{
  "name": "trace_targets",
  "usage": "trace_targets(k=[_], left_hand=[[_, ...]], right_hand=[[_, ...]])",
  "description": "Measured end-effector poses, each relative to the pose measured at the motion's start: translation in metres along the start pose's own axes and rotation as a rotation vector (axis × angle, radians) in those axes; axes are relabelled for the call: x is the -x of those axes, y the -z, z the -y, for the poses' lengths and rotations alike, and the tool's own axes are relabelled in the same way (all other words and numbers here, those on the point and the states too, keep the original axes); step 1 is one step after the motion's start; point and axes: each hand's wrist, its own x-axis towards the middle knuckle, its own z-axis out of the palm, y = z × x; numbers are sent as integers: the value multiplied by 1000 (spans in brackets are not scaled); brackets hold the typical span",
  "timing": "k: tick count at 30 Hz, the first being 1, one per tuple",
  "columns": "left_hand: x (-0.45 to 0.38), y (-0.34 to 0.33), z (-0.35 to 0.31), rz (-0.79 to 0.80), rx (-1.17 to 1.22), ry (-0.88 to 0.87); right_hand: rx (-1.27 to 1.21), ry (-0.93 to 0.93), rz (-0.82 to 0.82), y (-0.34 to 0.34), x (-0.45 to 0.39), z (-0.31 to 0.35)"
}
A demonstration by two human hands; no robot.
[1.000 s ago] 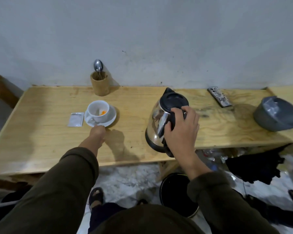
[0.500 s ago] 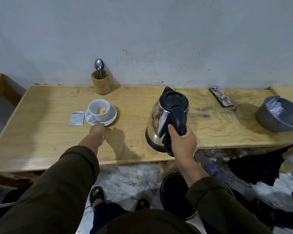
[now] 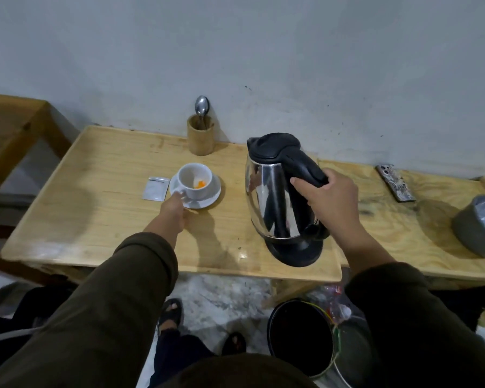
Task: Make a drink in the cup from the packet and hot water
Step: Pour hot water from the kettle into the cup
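A white cup (image 3: pixel 195 182) with orange powder at its bottom stands on a white saucer (image 3: pixel 214 195) on the wooden table (image 3: pixel 101 214). My left hand (image 3: pixel 174 208) touches the saucer's near rim, by the cup's handle. A flat silver packet (image 3: pixel 155 188) lies just left of the saucer. My right hand (image 3: pixel 329 201) grips the black handle of the steel kettle (image 3: pixel 272 197), which is tilted and lifted off the table, to the right of the cup.
A wooden holder (image 3: pixel 200 138) with a spoon (image 3: pixel 202 105) stands by the wall behind the cup. A phone (image 3: pixel 394 182) and a grey lined bin (image 3: pixel 480 225) sit at the right. A black bucket (image 3: pixel 303 337) stands on the floor below the table edge.
My right hand shifted from the kettle's lid to its handle and lifted the kettle, carrying it leftward toward the cup. My left hand moved forward onto the saucer's rim.
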Motion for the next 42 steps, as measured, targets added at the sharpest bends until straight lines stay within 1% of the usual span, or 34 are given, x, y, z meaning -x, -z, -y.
trace_targets(k=[3,6,8,13,19,23,28,32,42], left_hand=[[-8,6,-8,-1,15,39],[-21,14,-12,-35,-21,96],[-23,15,-14,-10,-27,112],[-32,15,-15,5,-10,127],[-41,14,-12,12,4,120],[-43,14,-12,-6,-9,131],[-47,16,-13,-13,-27,153],[-49,16,-12,-21,-37,158],[-55,16,-9,-21,-36,153]], right_hand=[[124,74,62,-10,-18,20],[210,121,137,-25,-31,37],[268,137,199,-34,-39,47],[417,145,324,-54,-52,71],[492,113,410,-70,-63,93],[555,72,452,-80,-70,103],[607,64,489,-88,-73,110],[630,43,496,-91,-75,114],[674,56,506,-91,-79,119]])
